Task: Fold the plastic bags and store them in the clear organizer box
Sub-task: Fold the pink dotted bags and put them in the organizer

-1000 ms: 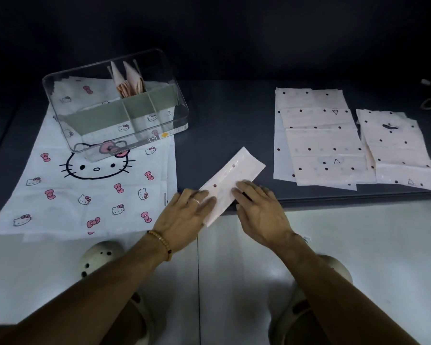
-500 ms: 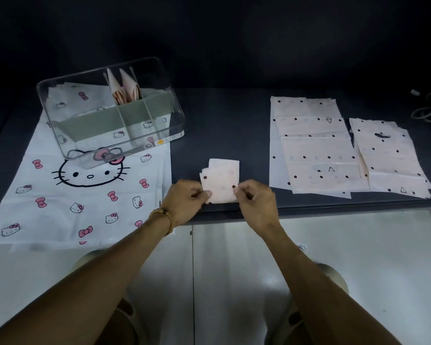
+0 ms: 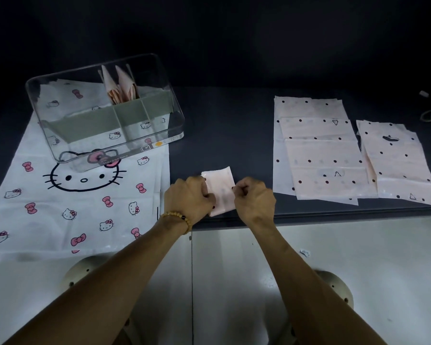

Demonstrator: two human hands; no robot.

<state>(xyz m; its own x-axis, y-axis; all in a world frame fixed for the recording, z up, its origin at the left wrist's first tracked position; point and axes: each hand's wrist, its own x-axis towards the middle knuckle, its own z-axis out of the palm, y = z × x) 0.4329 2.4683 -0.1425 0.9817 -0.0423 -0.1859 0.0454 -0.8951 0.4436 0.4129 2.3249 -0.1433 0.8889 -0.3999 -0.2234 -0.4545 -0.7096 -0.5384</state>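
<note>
Now the folded bag (image 3: 220, 189) is lying as a small pink packet at the near edge of the dark table (image 3: 222, 135), to the right of the clear organizer box (image 3: 159, 70), where a second ago it was stretching out as a long strip. The left hand (image 3: 188, 197) and right hand (image 3: 254, 199) are pinching its two sides with curled fingers, apparently pressing the crease, though the fingertips are partly hiding. Folding is nearing its end; storing beside the folded bags (image 3: 121, 84) already standing in the box is coming next, while flat bags (image 3: 319, 150) are waiting further right.
</note>
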